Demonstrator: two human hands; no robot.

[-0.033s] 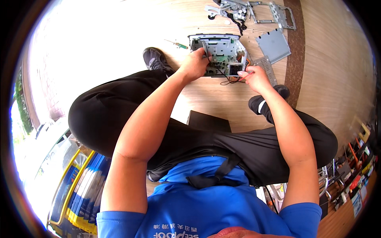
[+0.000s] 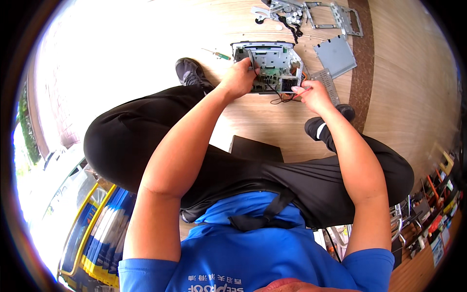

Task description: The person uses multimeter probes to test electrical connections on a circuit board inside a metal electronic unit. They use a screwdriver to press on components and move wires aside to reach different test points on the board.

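An opened metal electronic unit, like a car stereo chassis, lies on the floor beyond my shins. Inside it shows a green circuit board, with a black connector block at the near right corner. My left hand is closed at the unit's left side, gripping a dark pen-like probe over the board. My right hand pinches a thin red probe beside the connector block. A thin black wire loops along the near edge. The probe tips are too small to make out.
A green-handled screwdriver lies left of the unit. To the right are a flat metal cover and a perforated plate. Metal brackets and a mechanism lie farther off. A black box sits between my legs.
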